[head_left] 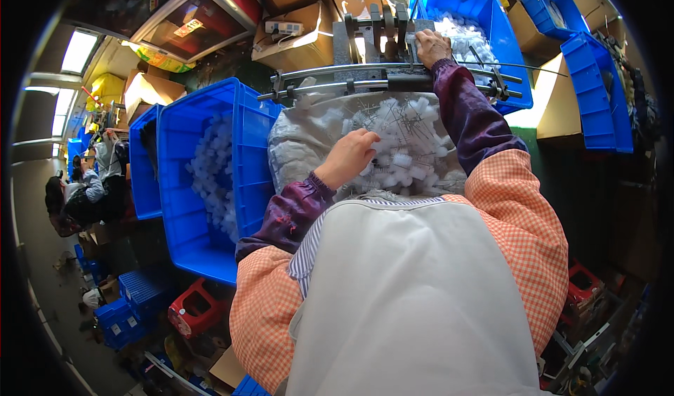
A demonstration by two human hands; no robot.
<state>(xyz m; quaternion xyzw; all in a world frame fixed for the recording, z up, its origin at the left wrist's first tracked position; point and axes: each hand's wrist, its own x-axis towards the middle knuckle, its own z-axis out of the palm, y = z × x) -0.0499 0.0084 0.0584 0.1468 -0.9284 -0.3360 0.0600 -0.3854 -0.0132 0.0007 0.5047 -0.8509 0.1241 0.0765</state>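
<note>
In front of me a heap of small white plastic pieces (401, 164), mixed with thin metal pins (414, 119), lies on a greyish cloth (291, 147). Over the heap's left part is my left hand (349, 157), its fingers curled together; what they hold, if anything, is too small to name. Farther off, my right hand (433, 48) is at the right side of a metal bench device (382, 34) with upright dark plates. Its fingers are bent against a small part there, and the grip is partly hidden. Horizontal steel bars (337, 87) run between the device and the heap.
A deep blue bin (253, 143) with white pieces stands close on the left; another blue bin (509, 52) with white pieces is behind my right hand. Cardboard boxes (295, 45) sit at the back. A thin rod (537, 67) juts right. People (98, 185) sit far left.
</note>
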